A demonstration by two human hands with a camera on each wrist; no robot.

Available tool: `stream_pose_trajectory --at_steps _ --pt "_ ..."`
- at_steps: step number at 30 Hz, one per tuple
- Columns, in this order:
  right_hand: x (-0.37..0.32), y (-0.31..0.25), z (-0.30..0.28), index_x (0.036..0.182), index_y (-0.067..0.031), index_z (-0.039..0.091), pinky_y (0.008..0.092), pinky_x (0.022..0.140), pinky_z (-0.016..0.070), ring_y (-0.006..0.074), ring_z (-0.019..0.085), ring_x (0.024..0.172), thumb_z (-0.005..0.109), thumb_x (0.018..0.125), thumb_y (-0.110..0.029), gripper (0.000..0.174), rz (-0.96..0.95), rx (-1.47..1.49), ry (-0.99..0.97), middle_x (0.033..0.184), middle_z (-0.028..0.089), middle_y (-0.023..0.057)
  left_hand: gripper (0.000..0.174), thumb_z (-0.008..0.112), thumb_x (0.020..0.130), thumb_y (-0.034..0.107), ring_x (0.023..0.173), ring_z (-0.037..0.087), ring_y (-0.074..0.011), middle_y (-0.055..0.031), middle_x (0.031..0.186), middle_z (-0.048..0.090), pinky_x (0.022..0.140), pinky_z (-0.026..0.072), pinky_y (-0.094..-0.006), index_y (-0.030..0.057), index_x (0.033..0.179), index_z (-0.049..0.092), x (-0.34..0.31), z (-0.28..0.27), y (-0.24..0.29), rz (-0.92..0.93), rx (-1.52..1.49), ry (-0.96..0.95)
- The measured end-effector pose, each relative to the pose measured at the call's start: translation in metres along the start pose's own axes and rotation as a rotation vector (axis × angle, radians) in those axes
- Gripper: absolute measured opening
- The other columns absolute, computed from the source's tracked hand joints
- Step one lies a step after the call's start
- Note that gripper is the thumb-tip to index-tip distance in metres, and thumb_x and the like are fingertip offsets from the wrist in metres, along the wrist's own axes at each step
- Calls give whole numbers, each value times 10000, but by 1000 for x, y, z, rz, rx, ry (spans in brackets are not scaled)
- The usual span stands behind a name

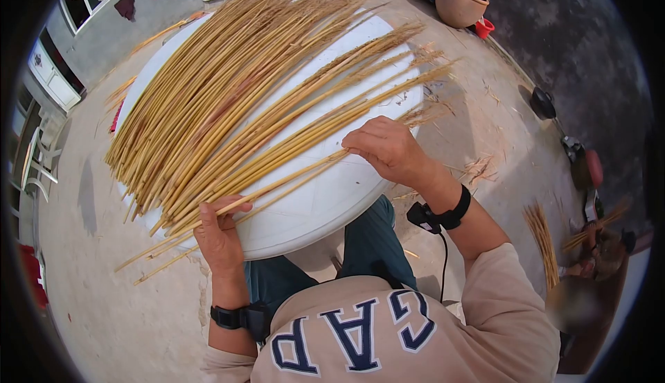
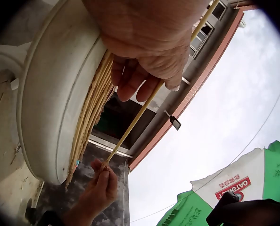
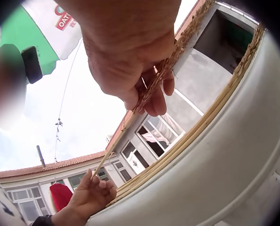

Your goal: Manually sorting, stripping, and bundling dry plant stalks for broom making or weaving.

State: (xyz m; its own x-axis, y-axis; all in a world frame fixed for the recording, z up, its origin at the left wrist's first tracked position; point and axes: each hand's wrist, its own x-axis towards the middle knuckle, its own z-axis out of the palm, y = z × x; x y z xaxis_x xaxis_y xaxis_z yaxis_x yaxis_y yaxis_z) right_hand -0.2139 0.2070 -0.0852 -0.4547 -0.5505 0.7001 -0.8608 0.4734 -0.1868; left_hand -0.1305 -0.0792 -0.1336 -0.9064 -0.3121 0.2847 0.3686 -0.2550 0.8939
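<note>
One long straw-coloured stalk point(image 1: 291, 177) runs between both hands, slightly above the near edge of a round white table point(image 1: 312, 210). My left hand point(image 1: 220, 237) holds it near its bare lower end, thumb against fingers. Farther up, the right hand point(image 1: 388, 149) pinches the same stalk; in the right wrist view its fingers grip where the brown, tufted seed head point(image 3: 187, 35) begins. A big spread of similar stalks point(image 1: 215, 99) covers much of the tabletop, tufts pointing away to the right. A few looser stalks point(image 1: 318, 139) lie closest to the hands.
Both wrists wear strapped cameras, and a cable point(image 1: 445, 265) hangs from the right one. Another person point(image 1: 609, 251) sits at the right near an upright bundle of stalks point(image 1: 542, 244). A large clay pot point(image 1: 460, 3) stands beyond the table. Plant scraps point(image 1: 481, 168) litter the concrete floor.
</note>
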Motion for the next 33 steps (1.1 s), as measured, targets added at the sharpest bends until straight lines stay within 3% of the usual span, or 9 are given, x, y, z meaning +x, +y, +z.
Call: stream_pose_trajectory --at_steps 15,17,22,23,24,26,27,29,33 --pt "12 3 13 696 -67 555 460 879 415 226 563 657 584 689 -29 48 135 -359 182 646 555 52 498 392 960 376 721 619 -236 -176 734 632 735 489 -332 -55 859 621 0 1 1 -45 47 -23" --pt "6 23 0 728 -58 567 465 894 405 243 574 680 571 722 -32 27 266 -433 261 673 577 61 533 380 960 403 711 610 -235 -176 698 624 732 486 -340 -48 809 621 2 -8 -1 -90 -19 104" --pt "10 29 -39 855 -32 619 412 867 430 250 596 740 553 825 -21 73 232 -302 496 785 637 86 586 378 950 455 724 604 -246 -167 665 616 735 482 -354 -44 750 612 1 -5 2 -73 -39 59" --pt "9 27 -42 864 -19 623 371 793 461 253 594 733 562 841 -25 65 190 -267 530 791 637 106 598 381 946 469 731 604 -252 -163 664 616 737 481 -356 -43 739 608 2 -4 1 -75 -47 68" --pt "8 18 -45 864 -19 623 371 793 461 253 594 733 562 841 -25 65 190 -274 530 791 637 106 598 381 946 469 731 604 -252 -163 664 616 737 481 -356 -43 739 608 3 -5 0 -76 -52 64" --pt "6 -1 -46 852 -4 620 360 728 475 269 596 737 567 843 -34 61 278 120 511 786 635 121 609 388 937 489 736 602 -257 -156 659 613 741 480 -354 -40 727 603 3 -8 -4 -59 -47 68" --pt "5 0 -47 852 -4 620 360 728 475 269 596 737 567 843 -34 61 281 120 511 786 635 121 609 388 937 489 736 602 -257 -156 659 613 741 480 -354 -40 727 603 3 -8 -4 -62 -46 67" --pt "1 3 -51 854 6 612 350 675 477 289 596 733 595 827 -41 57 1 9 345 808 637 131 615 392 932 500 744 600 -251 -156 666 616 752 476 -350 -36 713 598 3 -8 -3 -48 -42 57" --pt "6 -6 -37 856 -2 608 340 680 472 287 592 776 637 791 -50 86 156 49 430 895 634 132 615 388 935 495 754 599 -244 -158 674 620 762 471 -344 -35 704 597 4 -5 -2 -31 -32 33"
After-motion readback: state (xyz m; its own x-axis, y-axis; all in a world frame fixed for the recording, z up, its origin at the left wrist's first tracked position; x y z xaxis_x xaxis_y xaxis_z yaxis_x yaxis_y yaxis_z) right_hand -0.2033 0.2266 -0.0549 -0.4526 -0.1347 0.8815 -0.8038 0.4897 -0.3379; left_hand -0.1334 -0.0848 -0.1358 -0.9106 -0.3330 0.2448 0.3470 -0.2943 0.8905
